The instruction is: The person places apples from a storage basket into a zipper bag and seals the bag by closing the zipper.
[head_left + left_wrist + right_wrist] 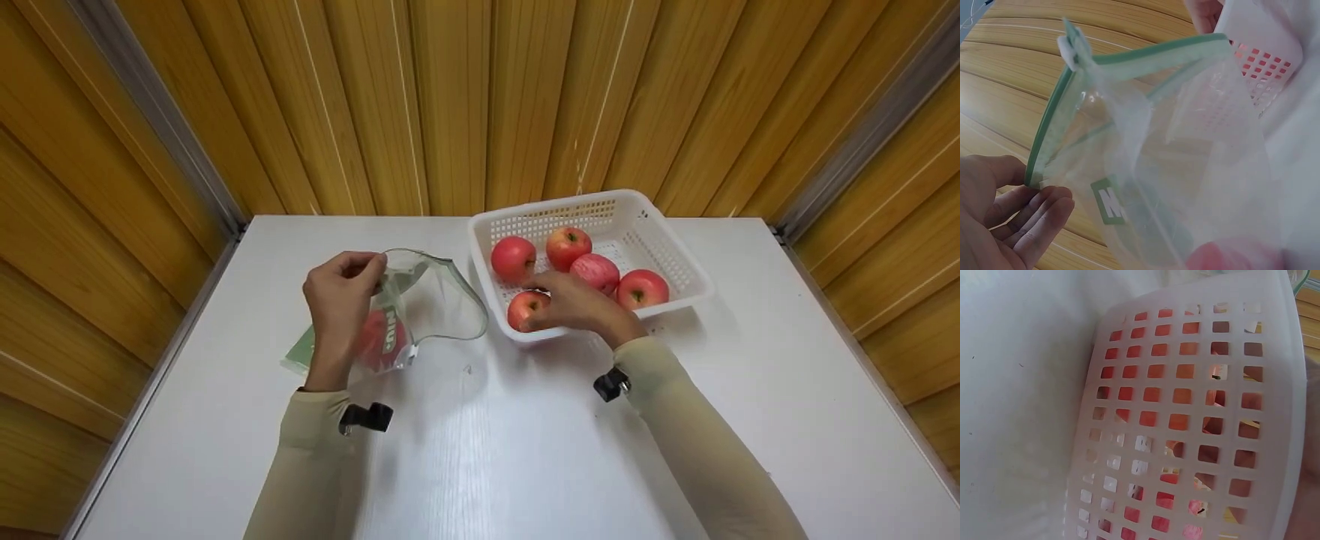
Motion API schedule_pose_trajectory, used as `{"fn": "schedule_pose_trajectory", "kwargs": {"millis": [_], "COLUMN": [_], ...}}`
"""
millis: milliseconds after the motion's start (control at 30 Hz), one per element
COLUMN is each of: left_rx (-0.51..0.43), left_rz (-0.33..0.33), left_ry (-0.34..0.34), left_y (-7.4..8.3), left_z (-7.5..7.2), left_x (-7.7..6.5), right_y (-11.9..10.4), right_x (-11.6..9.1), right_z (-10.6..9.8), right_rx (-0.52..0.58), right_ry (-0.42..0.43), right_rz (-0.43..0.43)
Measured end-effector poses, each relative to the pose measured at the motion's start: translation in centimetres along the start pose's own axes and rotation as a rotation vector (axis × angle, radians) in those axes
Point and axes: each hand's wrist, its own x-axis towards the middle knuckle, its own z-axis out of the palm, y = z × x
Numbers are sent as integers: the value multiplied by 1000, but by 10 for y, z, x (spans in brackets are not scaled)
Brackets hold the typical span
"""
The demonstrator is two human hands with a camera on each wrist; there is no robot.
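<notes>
Five apples counted in the white basket, which I see set slightly askew toward the far right of the white table. Two lie toward the far left, one by the middle, one at the near right and one in the near left corner.

Right hand: extends over the near rim, fingers and thumb curled around the near-left apple. My right wrist feed shows mostly the basket's side, with red behind its square holes, so I cannot fairly judge how firm that grip is.

Left hand: thumb and forefinger pinch the green edge of a clear bag at its mouth; the other fingers are loosely bent. I note the bag left of the basket, mouth gaping, its right edge just beside the basket's left side. A white slider sits on the green edge. Low in the bag, a red apple shows through the film, with printed lettering across it.

Both forearms wear beige sleeves, each with a black mount at the wrist. Beyond the table I log a yellow-brown wood-look wall, with grey metal posts at its left and right corners.
</notes>
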Motion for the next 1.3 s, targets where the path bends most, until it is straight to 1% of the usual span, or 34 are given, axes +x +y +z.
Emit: {"fn": "schedule_pose_trajectory", "kwargs": {"millis": [133, 267, 533, 800, 933, 1067, 1300], "left_rx": [-2, -3, -21, -11, -12, -15, -18], "left_rz": [-4, -6, 15, -2, 4, 14, 9], "left_ry": [-1, -3, -8, -13, -11, -9, -11], "left_y": [0, 0, -1, 0, 0, 0, -1], "left_z": [1, 1, 1, 1, 2, 2, 2], "left_x": [0, 0, -1, -2, -1, -2, -3], "right_y": [3, 4, 4, 4, 4, 3, 1], "right_x": [2, 5, 10, 11, 11, 10, 6], "right_z": [1, 2, 3, 4, 3, 3, 2], "right_rx": [-8, -10, -8, 17, 27, 23, 35], "right_ry": [12, 18, 12, 40, 68, 120, 243], "right_rz": [-3, 13, 13, 53, 77, 80, 29]}}
